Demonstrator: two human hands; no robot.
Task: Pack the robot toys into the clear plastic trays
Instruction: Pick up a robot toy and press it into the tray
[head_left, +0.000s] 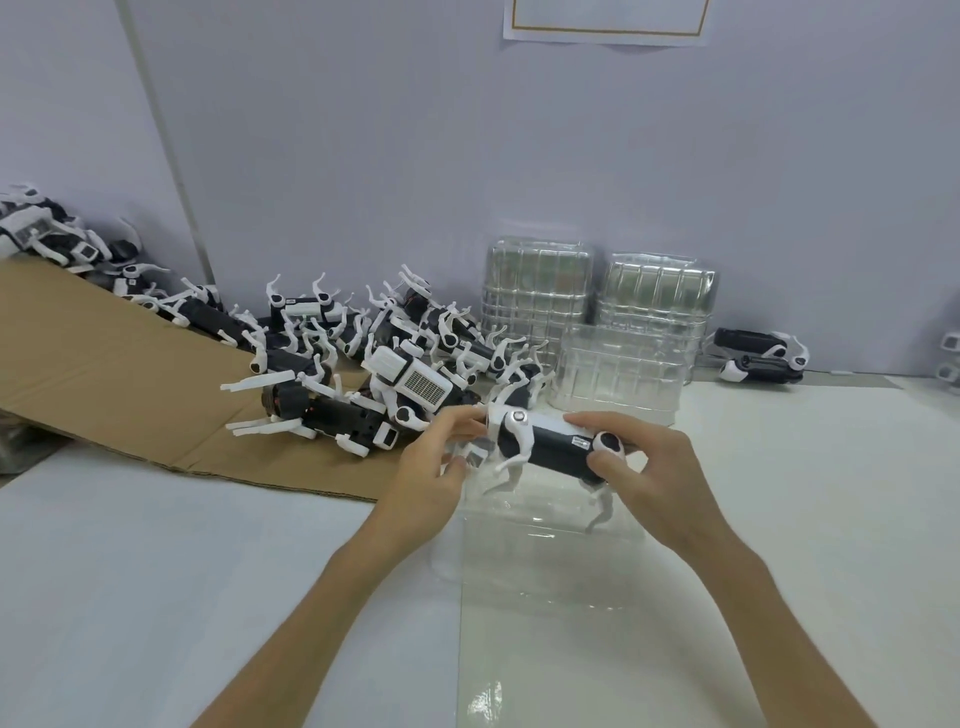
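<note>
Tray (540, 551) of clear plastic on desk (156, 571) holds legs of robot toy (550, 448); left grip (431, 473) and right grip (649, 467) each curl round one end of it.

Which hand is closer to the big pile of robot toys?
Left. The left hand grips one end of the held robot toy, just beside the pile; the right hand grips the other end, farther from it.
</note>
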